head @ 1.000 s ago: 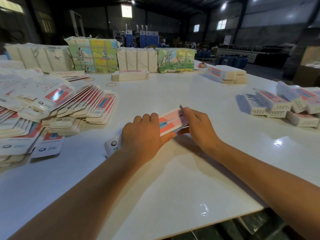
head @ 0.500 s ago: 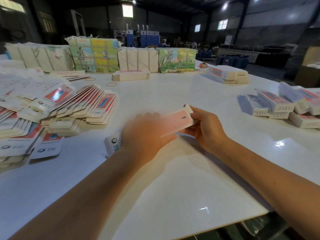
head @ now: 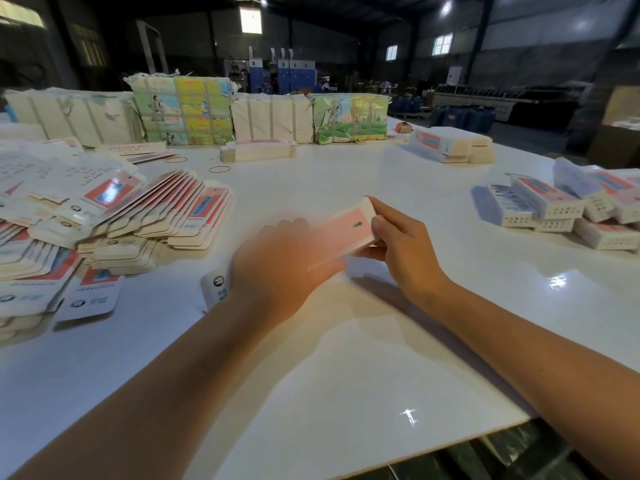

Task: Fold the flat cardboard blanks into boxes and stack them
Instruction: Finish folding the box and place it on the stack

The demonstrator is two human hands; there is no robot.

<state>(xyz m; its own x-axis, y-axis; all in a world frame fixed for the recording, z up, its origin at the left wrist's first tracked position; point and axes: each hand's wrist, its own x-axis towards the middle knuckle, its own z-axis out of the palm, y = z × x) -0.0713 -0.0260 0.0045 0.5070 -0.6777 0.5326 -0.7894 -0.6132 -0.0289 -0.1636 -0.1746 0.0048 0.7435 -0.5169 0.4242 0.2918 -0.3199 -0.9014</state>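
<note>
Our right hand (head: 403,249) has its grip clamped on the far end of a pink-and-white carton (head: 341,233), thumb on the end face and fingers curled underneath. The carton is raised just above the white counter (head: 346,375) and tilted. Our left hand (head: 277,268) is blurred with motion; it covers the near half of the carton, and we cannot tell whether its grip is closed on the card or only pressing it. A white tab (head: 216,289) pokes out by the left wrist.

We judge this to be the shaping step: the carton seems to have some depth at the right end, while the near end looks unfinished. The next move probably calls for tucking that near flap in, then carrying the box away.

To the left lies a fanned heap of flat blanks (head: 145,220). To the right, well apart, folded boxes (head: 561,209) sit in a low stack, the likely destination. Bundled packs (head: 270,117) line the far edge.
</note>
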